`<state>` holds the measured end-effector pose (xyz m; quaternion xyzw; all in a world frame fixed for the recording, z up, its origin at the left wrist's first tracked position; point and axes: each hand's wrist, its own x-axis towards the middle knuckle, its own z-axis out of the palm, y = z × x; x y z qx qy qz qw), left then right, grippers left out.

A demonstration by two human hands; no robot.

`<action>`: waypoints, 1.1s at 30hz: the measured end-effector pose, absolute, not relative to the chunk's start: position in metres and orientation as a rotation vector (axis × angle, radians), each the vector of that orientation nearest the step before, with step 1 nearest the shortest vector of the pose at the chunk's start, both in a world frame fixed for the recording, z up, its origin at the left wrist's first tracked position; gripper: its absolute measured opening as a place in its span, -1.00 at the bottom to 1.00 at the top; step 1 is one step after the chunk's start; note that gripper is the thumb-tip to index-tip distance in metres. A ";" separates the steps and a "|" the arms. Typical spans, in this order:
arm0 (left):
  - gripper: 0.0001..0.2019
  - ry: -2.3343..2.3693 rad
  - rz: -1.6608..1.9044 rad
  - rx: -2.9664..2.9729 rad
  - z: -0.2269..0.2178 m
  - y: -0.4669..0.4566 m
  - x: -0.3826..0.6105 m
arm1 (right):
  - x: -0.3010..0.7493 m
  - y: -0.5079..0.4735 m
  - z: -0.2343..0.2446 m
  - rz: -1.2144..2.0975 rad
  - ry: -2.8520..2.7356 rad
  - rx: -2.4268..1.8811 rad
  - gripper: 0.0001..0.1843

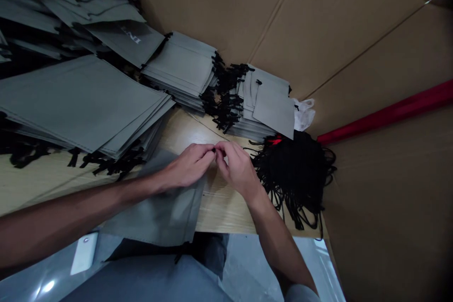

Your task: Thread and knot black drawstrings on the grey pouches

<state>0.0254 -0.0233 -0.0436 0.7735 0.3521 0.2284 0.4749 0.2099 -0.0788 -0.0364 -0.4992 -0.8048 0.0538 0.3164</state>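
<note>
My left hand (191, 164) and my right hand (238, 166) meet fingertip to fingertip above the table. Both are closed in a pinch on a small black bit of cord (214, 150), mostly hidden by the fingers. Under my left wrist and forearm lies a grey fabric drawstring bag (173, 212), its lower edge at the table's front edge. To the right of my right hand is a heap of loose black cords (297, 174).
Stacks of grey bags with black cord ends stand left (81, 104), behind (184, 66) and back right (272, 104). A clear plastic bag (304, 114) sits by the cardboard wall (371, 151). A red strip (389, 115) crosses that wall. The wooden table (222, 207) ends close to my body.
</note>
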 end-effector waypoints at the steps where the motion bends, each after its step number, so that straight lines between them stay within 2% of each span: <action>1: -0.68 0.850 0.571 1.884 -0.045 -0.022 0.024 | 0.213 -0.078 -0.035 0.186 -2.094 -1.294 -0.83; 5: -0.72 0.825 0.593 1.861 -0.047 -0.017 0.019 | 0.223 -0.078 -0.027 0.303 -2.104 -1.282 -0.76; 28: -0.63 0.747 0.571 1.751 -0.046 -0.014 0.024 | 0.218 -0.081 -0.024 0.451 -2.083 -1.263 -0.87; 33: -0.69 0.732 0.549 1.746 -0.042 -0.016 0.023 | 0.215 -0.081 -0.023 0.520 -2.079 -1.278 -0.92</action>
